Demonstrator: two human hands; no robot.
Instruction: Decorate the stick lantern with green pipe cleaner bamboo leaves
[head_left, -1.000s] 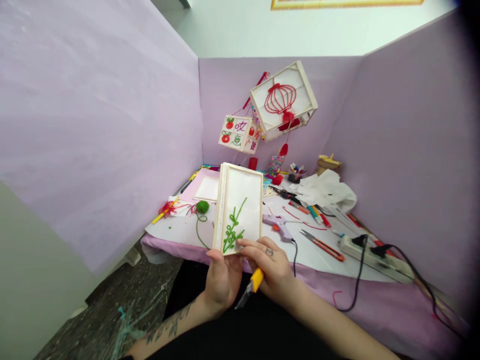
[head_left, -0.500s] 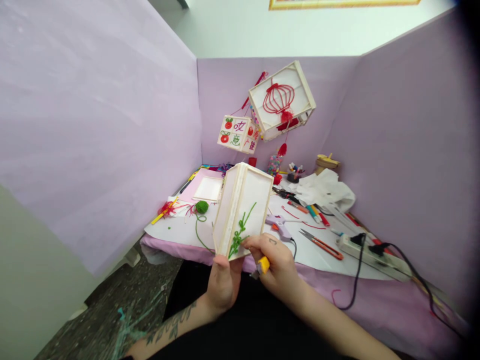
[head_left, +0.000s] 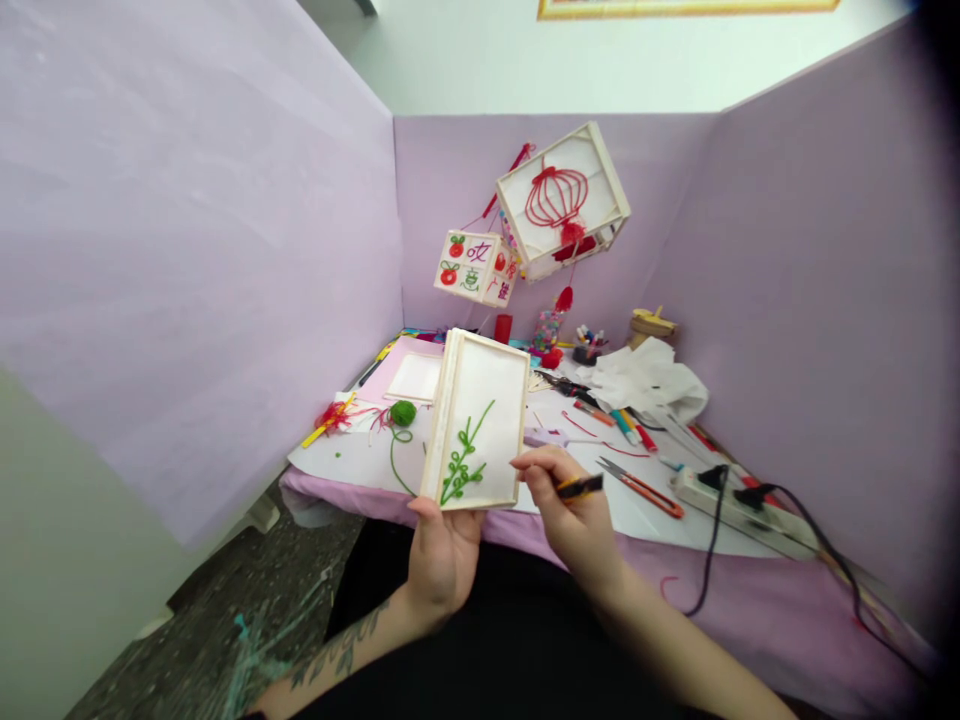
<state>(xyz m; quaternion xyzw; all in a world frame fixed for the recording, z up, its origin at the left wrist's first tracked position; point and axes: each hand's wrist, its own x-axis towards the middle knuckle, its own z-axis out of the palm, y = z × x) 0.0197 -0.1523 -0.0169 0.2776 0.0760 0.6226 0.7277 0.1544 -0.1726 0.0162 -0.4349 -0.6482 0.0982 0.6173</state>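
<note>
My left hand grips the bottom edge of a white wooden-framed lantern panel box, thumb on its front and fingers behind. Green yarn shaped like a leafy sprig lies on the lower left of its white face, with one stem rising to the upper right. Closed beside the frame's lower right edge, my right hand holds a yellow and black tool across its fingers. Whether its fingertips pinch anything else is too small to tell.
Orange-handled scissors, a power strip with black cables and crumpled white paper lie to the right. A green yarn ball sits left. Behind hang a large lantern and a small one; a glue gun is partly hidden.
The framed box has turned so its face with the green sprig shows more fully, and shifted slightly left. My right hand has moved right, off the sprig, and the tool has rotated.
</note>
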